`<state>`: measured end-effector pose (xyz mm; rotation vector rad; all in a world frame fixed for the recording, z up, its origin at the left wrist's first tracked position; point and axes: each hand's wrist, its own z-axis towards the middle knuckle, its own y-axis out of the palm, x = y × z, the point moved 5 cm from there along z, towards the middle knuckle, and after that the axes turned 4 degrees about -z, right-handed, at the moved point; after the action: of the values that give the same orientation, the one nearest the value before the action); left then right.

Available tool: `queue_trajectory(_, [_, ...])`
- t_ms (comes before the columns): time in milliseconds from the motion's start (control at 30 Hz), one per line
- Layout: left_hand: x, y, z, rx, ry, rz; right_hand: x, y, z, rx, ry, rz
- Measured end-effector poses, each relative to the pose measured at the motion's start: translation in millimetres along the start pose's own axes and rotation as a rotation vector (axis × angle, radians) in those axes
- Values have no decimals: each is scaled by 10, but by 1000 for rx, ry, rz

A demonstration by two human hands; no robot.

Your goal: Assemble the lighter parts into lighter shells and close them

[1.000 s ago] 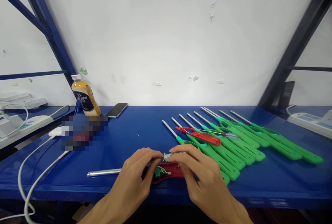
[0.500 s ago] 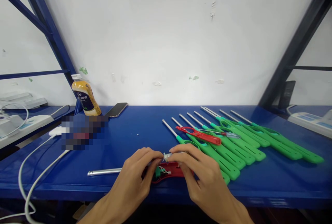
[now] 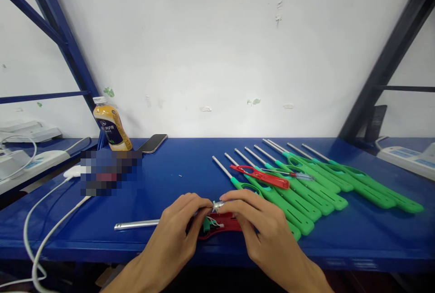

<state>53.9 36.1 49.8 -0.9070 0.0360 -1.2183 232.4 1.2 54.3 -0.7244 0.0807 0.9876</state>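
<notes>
Between my fingertips sits a small clear lighter fuel tank with a white valve end (image 3: 217,205). My right hand (image 3: 263,220) pinches its body, most of which the fingers cover. The left hand (image 3: 180,223) is closed in a pinch right at the valve end; what lies between its thumb and forefinger is hidden. Directly below is an opened red lighter handle half (image 3: 231,222), with a green trigger piece (image 3: 206,225) and thin white wires (image 3: 214,223) inside. Its metal tube (image 3: 136,224) sticks out leftward past my left hand.
To the right lie several green lighters (image 3: 306,189) in a row, with another red handle half (image 3: 263,177) and a screwdriver (image 3: 302,176) on top. A phone (image 3: 154,143), a yellow drink bottle (image 3: 112,125) and white cables (image 3: 44,247) are on the left.
The fuel tank's valve end has shifted very slightly left, and the right fingers have moved a little with it. Everything else looks the same.
</notes>
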Motion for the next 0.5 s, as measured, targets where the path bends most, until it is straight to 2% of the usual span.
queue_trajectory(267, [-22,21,-14,8,30,23,-6,8,-8,-18,-31,-28])
queue_trajectory(500, [1,-6,6,47,28,46,-14,-7,1,16,-24,-56])
